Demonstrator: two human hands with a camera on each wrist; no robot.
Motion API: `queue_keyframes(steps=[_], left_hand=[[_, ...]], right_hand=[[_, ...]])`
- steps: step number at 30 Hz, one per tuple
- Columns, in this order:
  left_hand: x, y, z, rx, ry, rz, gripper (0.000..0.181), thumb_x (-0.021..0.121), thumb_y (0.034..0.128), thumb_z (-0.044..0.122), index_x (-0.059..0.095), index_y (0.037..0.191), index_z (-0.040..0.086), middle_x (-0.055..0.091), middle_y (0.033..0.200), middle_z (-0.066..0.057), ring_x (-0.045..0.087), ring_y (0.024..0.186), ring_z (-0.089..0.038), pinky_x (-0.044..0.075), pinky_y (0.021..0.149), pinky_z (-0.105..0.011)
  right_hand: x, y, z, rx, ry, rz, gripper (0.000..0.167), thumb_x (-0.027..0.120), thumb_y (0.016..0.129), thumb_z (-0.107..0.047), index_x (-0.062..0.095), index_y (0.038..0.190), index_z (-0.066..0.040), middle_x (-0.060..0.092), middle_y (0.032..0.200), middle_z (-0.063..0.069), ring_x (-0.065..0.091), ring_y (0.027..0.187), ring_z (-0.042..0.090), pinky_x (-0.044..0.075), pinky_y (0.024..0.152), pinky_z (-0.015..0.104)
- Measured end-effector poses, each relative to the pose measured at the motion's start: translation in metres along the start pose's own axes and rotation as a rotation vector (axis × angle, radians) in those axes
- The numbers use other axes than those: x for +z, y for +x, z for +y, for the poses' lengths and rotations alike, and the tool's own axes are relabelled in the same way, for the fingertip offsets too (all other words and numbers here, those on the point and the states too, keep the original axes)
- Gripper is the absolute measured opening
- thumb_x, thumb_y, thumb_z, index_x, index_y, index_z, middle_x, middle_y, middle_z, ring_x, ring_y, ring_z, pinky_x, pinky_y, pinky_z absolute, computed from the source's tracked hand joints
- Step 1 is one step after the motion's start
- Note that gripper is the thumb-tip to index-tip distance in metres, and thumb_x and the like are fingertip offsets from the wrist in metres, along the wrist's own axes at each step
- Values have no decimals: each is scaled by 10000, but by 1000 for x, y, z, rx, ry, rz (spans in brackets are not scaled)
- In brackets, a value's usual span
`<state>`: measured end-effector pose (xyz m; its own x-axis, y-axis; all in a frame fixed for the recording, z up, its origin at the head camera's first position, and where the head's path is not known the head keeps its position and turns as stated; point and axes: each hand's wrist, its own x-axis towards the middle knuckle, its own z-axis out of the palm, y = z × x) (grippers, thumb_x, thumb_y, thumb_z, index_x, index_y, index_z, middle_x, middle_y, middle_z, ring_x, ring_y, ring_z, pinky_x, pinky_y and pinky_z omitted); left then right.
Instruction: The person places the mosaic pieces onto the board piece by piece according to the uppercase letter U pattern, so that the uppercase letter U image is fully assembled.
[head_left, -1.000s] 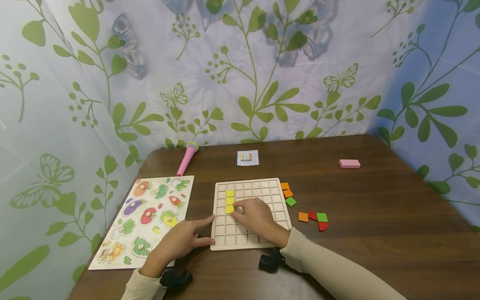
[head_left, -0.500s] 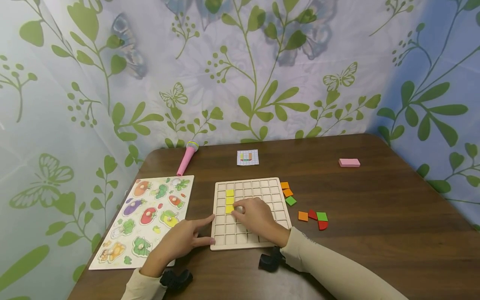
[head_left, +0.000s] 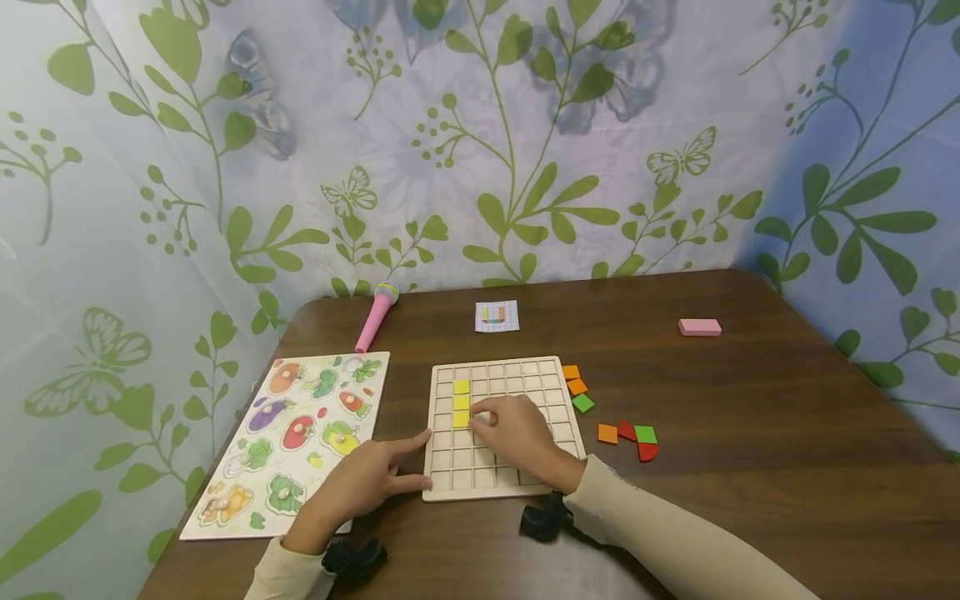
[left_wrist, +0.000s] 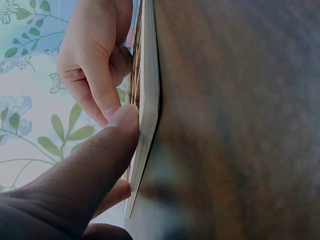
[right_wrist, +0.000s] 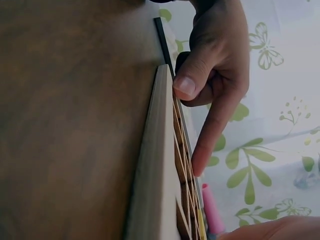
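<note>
A pale wooden grid board (head_left: 487, 477) lies flat on the table. Three yellow square tiles (head_left: 461, 402) fill a short column of its cells at the upper left. My right hand (head_left: 517, 429) is over the board, index fingertip and thumb at the right side of the lowest yellow tile; the other fingers are tucked under and partly hidden. My left hand (head_left: 360, 482) touches the board's left edge with spread thumb and index finger. The left wrist view shows the left thumb (left_wrist: 107, 142) against the board's rim (left_wrist: 150, 75).
A vegetable knob puzzle (head_left: 300, 454) lies left, partly under the left forearm. Behind are a pink toy microphone (head_left: 375, 317), a pattern card (head_left: 497, 317) and a pink block (head_left: 699, 327). Orange tiles (head_left: 607, 433), green tiles (head_left: 645, 434) and red pieces (head_left: 647, 452) lie right of the board.
My right fingertips have shifted slightly right, so more of the lowest yellow tile shows. The left hand stays at the board's edge, and the tiles keep their cells.
</note>
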<state>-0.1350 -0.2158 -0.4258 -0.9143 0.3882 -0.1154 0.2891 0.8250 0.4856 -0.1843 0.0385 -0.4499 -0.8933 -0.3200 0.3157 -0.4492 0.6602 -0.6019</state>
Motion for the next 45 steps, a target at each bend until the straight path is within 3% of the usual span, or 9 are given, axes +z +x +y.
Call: queue_keyframes(steps=[8, 18, 25, 30, 37, 45], left_hand=[[2, 0, -2, 7, 9, -3, 711, 743, 889, 536, 539, 1510, 255, 361, 558, 86, 310, 472, -68, 303, 463, -256], [0, 0, -1, 1, 5, -5, 713, 745, 887, 537, 536, 1512, 265, 374, 561, 84, 320, 471, -71, 311, 462, -261], [-1, -1, 0, 1, 7, -3, 718, 742, 885, 546, 533, 1513, 269, 361, 558, 88, 299, 475, -69, 298, 463, -261], [-2, -2, 2, 3, -1, 4, 719, 757, 878, 533, 543, 1506, 256, 350, 569, 95, 299, 488, -62, 295, 471, -259], [-1, -3, 2, 11, 3, 7, 717, 758, 881, 523, 541, 1507, 250, 345, 561, 98, 294, 483, -55, 304, 470, -255], [-1, -2, 2, 5, 9, 6, 722, 752, 879, 536, 536, 1511, 260, 354, 560, 95, 299, 478, -60, 308, 466, -256]], right_hand=[[-9, -4, 3, -15, 56, 83, 173, 780, 920, -237, 819, 1055, -135, 405, 514, -136, 246, 457, 19, 256, 450, 227], [-19, -9, 7, -4, 63, 52, 191, 787, 918, -257, 818, 1063, -137, 411, 521, -129, 262, 453, 14, 258, 461, 230], [-31, -21, 17, 57, 65, 58, 176, 802, 903, -257, 826, 1046, -158, 348, 523, -129, 244, 475, 35, 216, 465, 237], [-45, -33, 30, 69, 84, 93, 157, 823, 884, -227, 828, 1027, -163, 318, 532, -136, 246, 490, 32, 211, 479, 230], [-73, -48, 53, -27, 56, 232, 101, 856, 842, -174, 827, 937, -158, 245, 543, -181, 210, 498, 9, 198, 479, 232], [-105, -82, 85, 58, 14, 231, 105, 867, 839, -190, 815, 929, -197, 282, 555, -165, 261, 478, 17, 240, 451, 238]])
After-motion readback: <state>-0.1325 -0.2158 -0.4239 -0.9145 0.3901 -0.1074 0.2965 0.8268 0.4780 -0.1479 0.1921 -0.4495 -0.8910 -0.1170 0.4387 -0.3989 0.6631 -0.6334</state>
